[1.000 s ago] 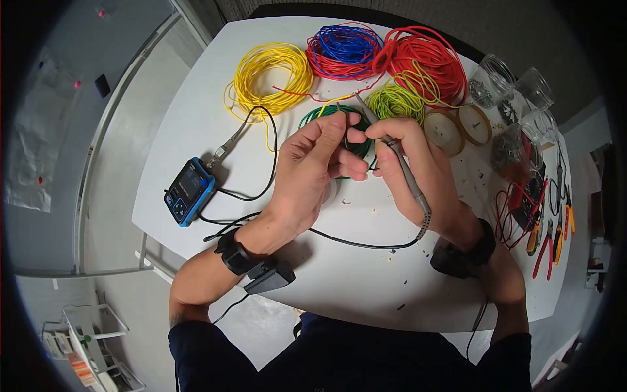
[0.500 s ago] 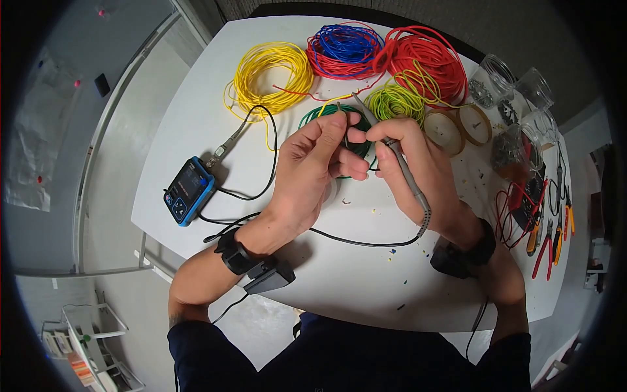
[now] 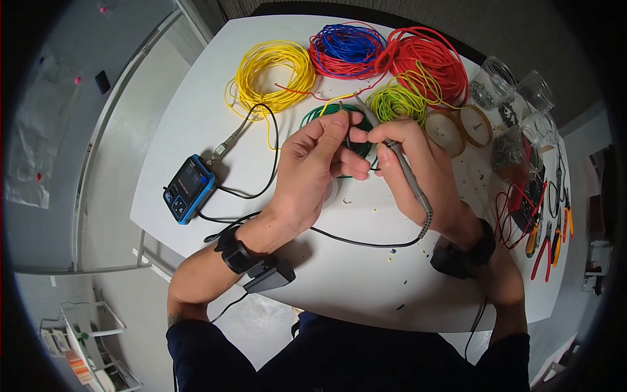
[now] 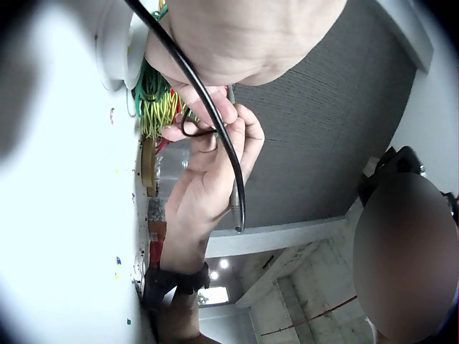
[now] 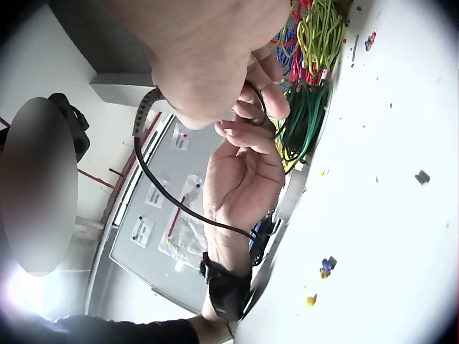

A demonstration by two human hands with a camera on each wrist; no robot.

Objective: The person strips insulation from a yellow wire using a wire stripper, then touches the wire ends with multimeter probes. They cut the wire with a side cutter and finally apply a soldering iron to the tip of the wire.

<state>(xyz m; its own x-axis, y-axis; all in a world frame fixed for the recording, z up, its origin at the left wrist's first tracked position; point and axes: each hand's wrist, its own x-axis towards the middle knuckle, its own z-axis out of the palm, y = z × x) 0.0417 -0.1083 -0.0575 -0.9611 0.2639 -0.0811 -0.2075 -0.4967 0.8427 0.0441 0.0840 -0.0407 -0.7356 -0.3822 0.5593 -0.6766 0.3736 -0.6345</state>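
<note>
My right hand [image 3: 418, 173] holds a grey oscilloscope probe [image 3: 406, 171] like a pen, its tip pointing up and left. My left hand [image 3: 313, 160] pinches a small clip-like piece [image 3: 340, 108] between thumb and forefinger, mostly hidden by the fingers. A thin black lead [image 4: 188, 127] loops between the two hands in the left wrist view. Yellow and red wire ends lie close to the probe tip. From the probe's tail a black cable [image 3: 366, 245] runs left, toward a blue-and-black handheld meter with a screen [image 3: 189, 189].
Coils of yellow wire [image 3: 251, 85], blue wire [image 3: 346, 42], red wire [image 3: 434, 65], yellow-green wire [image 3: 395, 101] and green wire [image 3: 312, 117] line the back. Jars [image 3: 537, 88], tape rolls [image 3: 444, 132], a red multimeter [image 3: 526, 202] and pliers [image 3: 543, 251] stand right. Scraps dot the white table [image 3: 339, 287].
Both hands keep their grip and hold nearly still. The whole head view shifts slightly.
</note>
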